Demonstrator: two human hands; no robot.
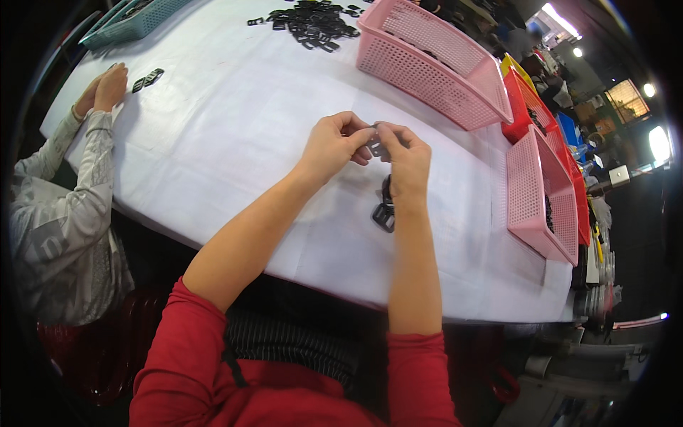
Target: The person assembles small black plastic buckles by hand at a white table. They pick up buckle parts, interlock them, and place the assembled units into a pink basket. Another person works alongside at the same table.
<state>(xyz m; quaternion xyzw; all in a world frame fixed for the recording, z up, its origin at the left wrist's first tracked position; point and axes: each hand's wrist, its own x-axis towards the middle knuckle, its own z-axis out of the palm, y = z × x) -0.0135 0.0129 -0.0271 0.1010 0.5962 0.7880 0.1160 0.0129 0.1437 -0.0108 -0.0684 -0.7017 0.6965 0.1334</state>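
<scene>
Over the middle of the white table, my left hand (336, 146) and my right hand (405, 156) meet fingertip to fingertip. Both pinch one small black buckle (377, 148) with slots in it; my fingers cover part of it. Just under my right hand, close to the wrist, more black buckles (384, 215) lie on the tabletop, partly hidden by that hand. A large heap of similar black buckles (313, 25) is spread at the table's far side.
A pink basket (434, 71) stands at the far right, with another pink basket (530, 188) and a red basket (523, 96) along the right edge. A teal basket (135, 25) is far left. On the left, a co-worker's hands (107, 87) rest near two black buckles (148, 80).
</scene>
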